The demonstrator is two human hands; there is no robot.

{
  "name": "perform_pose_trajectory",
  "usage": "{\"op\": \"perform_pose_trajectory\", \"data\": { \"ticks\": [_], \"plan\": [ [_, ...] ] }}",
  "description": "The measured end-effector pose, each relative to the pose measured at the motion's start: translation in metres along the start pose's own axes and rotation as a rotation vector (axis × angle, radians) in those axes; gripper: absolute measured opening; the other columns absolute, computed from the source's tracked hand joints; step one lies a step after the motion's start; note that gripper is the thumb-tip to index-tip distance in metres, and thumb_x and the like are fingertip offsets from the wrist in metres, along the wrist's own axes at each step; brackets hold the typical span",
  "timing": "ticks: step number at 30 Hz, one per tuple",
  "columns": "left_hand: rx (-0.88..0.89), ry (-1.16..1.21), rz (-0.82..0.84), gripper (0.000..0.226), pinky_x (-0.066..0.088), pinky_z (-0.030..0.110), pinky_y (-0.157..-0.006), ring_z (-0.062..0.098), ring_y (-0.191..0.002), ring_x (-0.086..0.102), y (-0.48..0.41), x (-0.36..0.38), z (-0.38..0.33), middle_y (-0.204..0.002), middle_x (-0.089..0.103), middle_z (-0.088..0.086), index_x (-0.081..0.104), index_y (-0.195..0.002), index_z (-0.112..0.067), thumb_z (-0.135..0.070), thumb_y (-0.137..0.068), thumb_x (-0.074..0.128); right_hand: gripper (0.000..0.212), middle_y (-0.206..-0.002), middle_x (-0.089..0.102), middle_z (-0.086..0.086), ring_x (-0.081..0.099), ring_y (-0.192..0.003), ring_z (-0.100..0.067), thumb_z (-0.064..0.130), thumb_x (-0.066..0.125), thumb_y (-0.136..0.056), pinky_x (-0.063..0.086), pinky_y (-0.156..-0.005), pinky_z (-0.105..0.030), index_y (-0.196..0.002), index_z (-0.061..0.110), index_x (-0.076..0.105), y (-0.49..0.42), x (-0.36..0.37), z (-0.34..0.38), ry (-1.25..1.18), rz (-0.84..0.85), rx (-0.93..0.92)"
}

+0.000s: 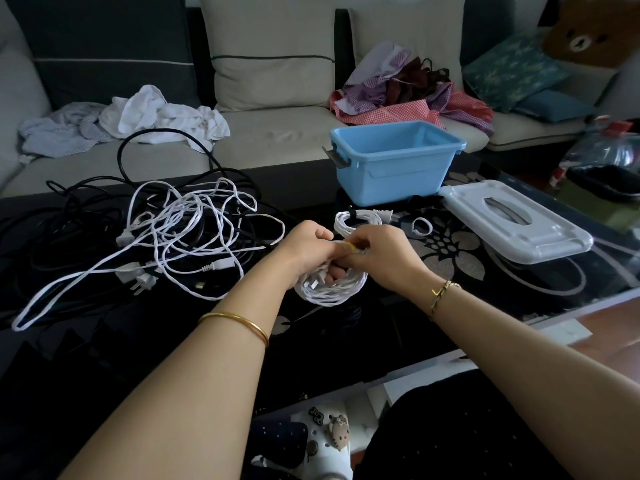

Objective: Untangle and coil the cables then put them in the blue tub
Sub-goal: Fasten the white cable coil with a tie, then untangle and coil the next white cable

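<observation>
My left hand (306, 252) grips a coiled white cable (329, 289) above the dark table, fingers through the loop. My right hand (379, 254) pinches a small yellow tie (350, 246) at the top of that coil. A second white coil (356, 220), bound with a dark strap, lies just behind my hands. A tangle of loose white cables (180, 230) lies over black cables (62, 237) on the left. The blue tub (391, 174) stands open at the far side of the table.
The tub's white lid (519, 230) lies to the right on the glass table (450, 265). A small white ring (420, 226) lies near the bound coil. Behind the table is a sofa with white cloths (156, 116) and checked cloths (408, 95).
</observation>
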State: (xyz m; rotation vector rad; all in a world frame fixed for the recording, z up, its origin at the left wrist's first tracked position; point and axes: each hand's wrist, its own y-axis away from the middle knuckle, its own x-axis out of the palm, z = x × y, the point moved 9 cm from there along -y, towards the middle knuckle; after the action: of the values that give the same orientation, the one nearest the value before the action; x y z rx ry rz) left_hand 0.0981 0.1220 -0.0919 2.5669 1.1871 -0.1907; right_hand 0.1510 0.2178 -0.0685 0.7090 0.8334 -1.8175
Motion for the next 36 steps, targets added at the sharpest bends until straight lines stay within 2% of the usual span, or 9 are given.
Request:
{"op": "perform_pose_trajectory", "data": {
  "ticks": [4,7,12,16,21,25,27,32,36],
  "plan": [
    [0.001,-0.080,-0.004,0.013,0.045,0.031,-0.072,0.022,-0.076,0.054,-0.016,0.012,-0.002,-0.079,0.058,0.014,0.057,-0.077,-0.009,-0.009,-0.083,0.068,0.023,-0.070,0.062,-0.006,0.051,-0.064,-0.016,0.027,0.076,-0.075,0.032,-0.052,-0.022,-0.080,0.005,0.070,-0.003,-0.013,-0.028,0.029,-0.009,0.096],
    [0.001,-0.032,-0.094,0.016,0.046,0.015,-0.062,0.017,-0.072,0.058,-0.025,0.009,-0.003,-0.077,0.061,0.008,0.061,-0.073,-0.010,-0.018,-0.087,0.065,0.032,-0.081,0.067,-0.023,0.052,-0.067,-0.029,0.025,0.076,-0.075,0.030,-0.057,-0.031,-0.082,-0.005,0.070,-0.005,-0.030,-0.056,0.056,-0.085,0.199],
    [-0.005,0.253,-0.328,0.015,0.052,0.036,-0.081,0.017,-0.082,0.056,-0.034,-0.015,0.000,-0.082,0.056,0.001,0.058,-0.077,-0.014,-0.019,-0.092,0.058,0.034,-0.060,0.053,-0.011,0.050,-0.059,-0.019,0.026,0.078,-0.072,0.044,-0.061,-0.033,-0.066,-0.005,0.064,-0.007,-0.056,-0.094,-0.212,-0.237,0.421],
    [-0.058,0.343,-0.413,0.013,0.054,0.031,-0.070,0.017,-0.081,0.058,-0.037,-0.028,0.011,-0.083,0.055,0.003,0.055,-0.082,-0.012,-0.008,-0.093,0.052,0.023,-0.059,0.054,-0.008,0.054,-0.054,-0.020,0.016,0.076,-0.069,0.053,-0.063,-0.035,-0.064,-0.001,0.062,-0.034,-0.058,-0.107,-0.359,-0.355,0.543],
    [-0.076,0.336,-0.468,0.016,0.054,0.027,-0.064,0.016,-0.080,0.060,-0.035,-0.047,0.020,-0.094,0.058,0.007,0.056,-0.087,-0.012,-0.002,-0.094,0.046,0.014,-0.090,0.066,-0.009,0.065,-0.085,-0.029,0.019,0.065,-0.076,0.055,-0.082,-0.038,-0.082,0.006,0.062,-0.069,-0.034,-0.127,-0.276,-0.318,0.651],
    [-0.057,0.236,-0.509,0.020,0.054,0.025,-0.064,0.015,-0.085,0.061,-0.029,-0.066,0.023,-0.106,0.060,0.008,0.058,-0.110,-0.008,-0.005,-0.096,0.043,0.060,-0.123,0.061,-0.015,0.055,-0.115,-0.035,0.053,0.048,-0.088,0.044,-0.097,-0.039,-0.119,0.003,0.060,-0.074,-0.027,-0.124,-0.108,-0.246,0.642],
    [-0.057,0.216,-0.525,0.022,0.054,0.025,-0.063,0.014,-0.084,0.060,-0.024,-0.075,0.027,-0.104,0.060,0.008,0.059,-0.113,-0.007,-0.006,-0.097,0.043,0.066,-0.131,0.053,-0.016,0.045,-0.123,-0.036,0.057,0.036,-0.092,0.037,-0.100,-0.041,-0.127,0.004,0.055,-0.070,-0.031,-0.116,0.092,-0.203,0.665],
    [0.010,0.131,-0.648,0.023,0.053,0.029,-0.068,0.014,-0.072,0.058,-0.010,-0.106,0.026,-0.090,0.062,0.006,0.061,-0.103,-0.009,-0.001,-0.093,0.041,0.042,-0.129,0.049,-0.015,0.040,-0.122,-0.034,0.036,0.041,-0.097,0.035,-0.095,-0.044,-0.124,0.007,0.053,-0.066,-0.042,-0.035,0.534,-0.298,0.331],
    [0.039,0.017,-0.818,0.027,0.052,0.038,-0.090,0.028,-0.100,0.062,0.010,-0.148,0.030,-0.110,0.066,0.008,0.064,-0.096,-0.014,-0.001,-0.088,0.042,0.026,-0.116,0.060,-0.013,0.055,-0.108,-0.031,0.017,0.052,-0.089,0.045,-0.089,-0.035,-0.112,0.010,0.063,-0.079,0.019,0.058,0.212,-0.076,-0.072]
  ]
}}
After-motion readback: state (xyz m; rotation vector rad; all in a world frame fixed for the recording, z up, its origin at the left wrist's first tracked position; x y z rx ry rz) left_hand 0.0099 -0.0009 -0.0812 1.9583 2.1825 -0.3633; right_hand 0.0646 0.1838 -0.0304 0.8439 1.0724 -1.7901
